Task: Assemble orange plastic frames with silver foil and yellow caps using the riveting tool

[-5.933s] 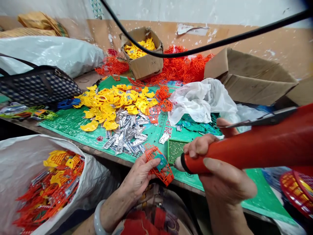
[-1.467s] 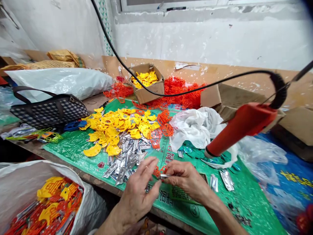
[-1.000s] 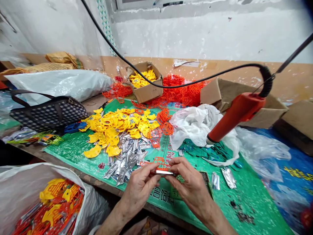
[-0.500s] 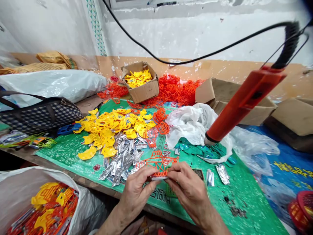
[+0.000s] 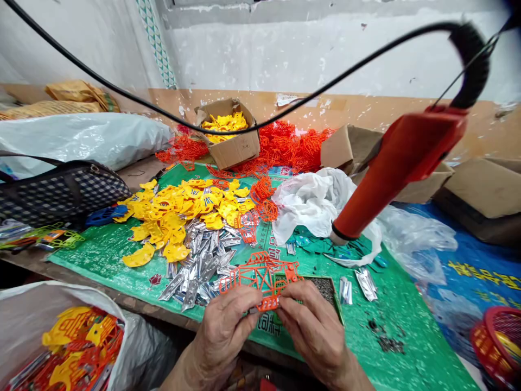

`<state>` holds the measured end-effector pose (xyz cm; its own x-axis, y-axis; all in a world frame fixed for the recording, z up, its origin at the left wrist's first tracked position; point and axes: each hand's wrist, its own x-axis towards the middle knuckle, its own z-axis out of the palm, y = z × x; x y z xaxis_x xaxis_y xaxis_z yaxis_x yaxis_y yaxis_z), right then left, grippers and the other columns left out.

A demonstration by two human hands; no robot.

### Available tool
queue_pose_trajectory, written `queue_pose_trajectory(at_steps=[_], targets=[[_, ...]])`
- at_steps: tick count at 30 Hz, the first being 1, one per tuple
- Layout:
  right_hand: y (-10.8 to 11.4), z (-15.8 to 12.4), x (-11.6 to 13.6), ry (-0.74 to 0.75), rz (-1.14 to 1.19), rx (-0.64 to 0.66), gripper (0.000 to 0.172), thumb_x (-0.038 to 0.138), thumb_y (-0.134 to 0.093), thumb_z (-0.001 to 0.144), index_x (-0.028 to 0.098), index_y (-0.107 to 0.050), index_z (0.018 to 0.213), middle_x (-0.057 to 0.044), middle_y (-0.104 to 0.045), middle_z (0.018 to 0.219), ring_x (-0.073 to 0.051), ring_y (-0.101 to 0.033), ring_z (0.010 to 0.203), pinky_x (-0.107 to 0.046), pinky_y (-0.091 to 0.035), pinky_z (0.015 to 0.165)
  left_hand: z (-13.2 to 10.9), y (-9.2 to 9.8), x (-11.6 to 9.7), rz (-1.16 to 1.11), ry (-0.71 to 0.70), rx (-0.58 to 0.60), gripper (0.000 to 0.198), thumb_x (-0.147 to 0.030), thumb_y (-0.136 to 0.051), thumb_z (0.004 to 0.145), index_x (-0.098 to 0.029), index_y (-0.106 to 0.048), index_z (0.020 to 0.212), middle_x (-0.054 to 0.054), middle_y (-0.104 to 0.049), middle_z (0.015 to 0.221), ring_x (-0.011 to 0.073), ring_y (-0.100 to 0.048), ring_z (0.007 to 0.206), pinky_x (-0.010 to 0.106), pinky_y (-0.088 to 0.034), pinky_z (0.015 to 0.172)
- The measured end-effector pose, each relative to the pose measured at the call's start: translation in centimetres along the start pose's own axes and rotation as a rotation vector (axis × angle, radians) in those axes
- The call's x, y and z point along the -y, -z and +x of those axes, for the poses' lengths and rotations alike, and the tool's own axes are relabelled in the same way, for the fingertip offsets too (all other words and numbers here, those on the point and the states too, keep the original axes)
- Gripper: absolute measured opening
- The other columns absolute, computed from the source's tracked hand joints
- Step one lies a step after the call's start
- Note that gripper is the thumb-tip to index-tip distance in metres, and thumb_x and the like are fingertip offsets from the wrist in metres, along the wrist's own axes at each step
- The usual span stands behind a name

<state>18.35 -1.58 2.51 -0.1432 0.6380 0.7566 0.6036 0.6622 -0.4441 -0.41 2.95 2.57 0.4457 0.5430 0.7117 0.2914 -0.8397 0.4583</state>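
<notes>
Green-matted surface (image 5: 101,260) is carrying the orange lattice piece (image 5: 260,274) at its near edge, where left hand (image 5: 226,331) and right hand (image 5: 313,331) are both pinching its near side in a tight grip, long axis running left-right.

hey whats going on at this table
A person is working with bare hands at the near edge of the table. The left hand and the right hand both pinch an orange lattice piece just above the green mat. A red tool hangs from a black cord to the right, with no hand on it. Yellow pieces and silver strips lie heaped on the mat, and a white sack at lower left holds mixed orange and yellow pieces.
</notes>
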Motion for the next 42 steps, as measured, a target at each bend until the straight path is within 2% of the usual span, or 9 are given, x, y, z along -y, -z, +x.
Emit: queue_pose_trajectory(at_steps=[8, 14, 20, 26, 31, 34, 38, 42], targets=[[-0.1, 0.2, -0.2, -0.041, 0.016, 0.001, 0.017, 0.004, -0.056, 0.087, 0.018, -0.062, 0.093, -0.006, -0.064, 0.080, -0.015, -0.059, 0.073, -0.027, -0.053, 0.065, 0.2, 0.0, 0.1, 0.011, -0.028, 0.025, 0.026, -0.007, -0.055, 0.089, -0.020, -0.061, 0.111, 0.006, -0.076, 0.088, 0.0151, -0.074, 0.080, 0.021, -0.059, 0.078], [-0.1, -0.1, -0.6, -0.053, 0.043, 0.003, 0.019, 0.002, -0.057, 0.086, 0.018, -0.061, 0.096, -0.006, -0.064, 0.080, -0.015, -0.060, 0.073, -0.026, -0.054, 0.063, 0.0, -0.4, 0.1, 0.026, -0.027, 0.013, 0.021, -0.006, -0.055, 0.088, -0.018, -0.061, 0.105, 0.006, -0.075, 0.084, 0.0143, -0.073, 0.079, 0.020, -0.058, 0.078], [-0.3, -0.2, -0.9, -0.056, 0.039, -0.006, 0.019, 0.006, -0.056, 0.088, 0.020, -0.063, 0.098, -0.006, -0.066, 0.081, -0.015, -0.063, 0.074, -0.026, -0.055, 0.064, -0.4, -0.3, 0.4, 0.023, -0.007, 0.047, 0.030, -0.003, -0.054, 0.086, -0.021, -0.060, 0.109, 0.004, -0.076, 0.086, 0.0150, -0.073, 0.079, 0.021, -0.058, 0.078], [-0.3, -0.1, -1.0, -0.038, 0.014, 0.034, 0.017, 0.006, -0.057, 0.087, 0.020, -0.063, 0.096, -0.006, -0.067, 0.081, -0.015, -0.064, 0.073, -0.026, -0.056, 0.063, -0.4, -0.2, 0.4, 0.009, -0.011, 0.060, 0.024, -0.005, -0.054, 0.088, -0.019, -0.060, 0.106, 0.005, -0.074, 0.083, 0.0143, -0.072, 0.076, 0.020, -0.058, 0.074], [-0.6, -0.4, -1.4, -0.057, -0.033, 0.116, 0.024, 0.009, -0.055, 0.090, 0.019, -0.062, 0.112, -0.009, -0.071, 0.096, -0.017, -0.068, 0.086, -0.029, -0.059, 0.073, -0.6, -0.2, 0.6, 0.017, -0.017, 0.103, 0.021, -0.006, -0.052, 0.090, -0.017, -0.059, 0.106, 0.006, -0.073, 0.083, 0.0149, -0.072, 0.076, 0.022, -0.058, 0.074], [-0.9, -0.9, -1.6, -0.019, -0.063, 0.151, 0.025, 0.008, -0.056, 0.090, 0.018, -0.062, 0.112, -0.009, -0.073, 0.098, -0.017, -0.070, 0.089, -0.029, -0.060, 0.078, -1.0, -0.4, 0.6, 0.039, -0.005, 0.098, 0.023, -0.006, -0.052, 0.090, -0.017, -0.058, 0.109, 0.006, -0.073, 0.086, 0.0155, -0.072, 0.080, 0.023, -0.058, 0.077], [-0.8, -1.6, -1.9, 0.032, -0.175, 0.086, 0.027, 0.006, -0.056, 0.089, 0.015, -0.063, 0.114, -0.013, -0.075, 0.102, -0.019, -0.071, 0.094, -0.031, -0.060, 0.081, -1.3, -0.8, 0.3, 0.021, 0.047, -0.005, 0.033, -0.009, -0.057, 0.090, -0.018, -0.051, 0.121, 0.012, -0.072, 0.107, 0.0174, -0.070, 0.099, 0.024, -0.059, 0.083], [-0.6, -2.0, -1.9, 0.086, -0.258, 0.016, 0.028, 0.006, -0.056, 0.088, 0.013, -0.066, 0.114, -0.016, -0.075, 0.103, -0.021, -0.072, 0.095, -0.032, -0.060, 0.083, -1.3, -1.0, 0.0, -0.007, 0.044, -0.023, 0.028, -0.006, -0.054, 0.090, -0.019, -0.053, 0.115, 0.010, -0.071, 0.106, 0.0160, -0.069, 0.101, 0.025, -0.057, 0.088]])
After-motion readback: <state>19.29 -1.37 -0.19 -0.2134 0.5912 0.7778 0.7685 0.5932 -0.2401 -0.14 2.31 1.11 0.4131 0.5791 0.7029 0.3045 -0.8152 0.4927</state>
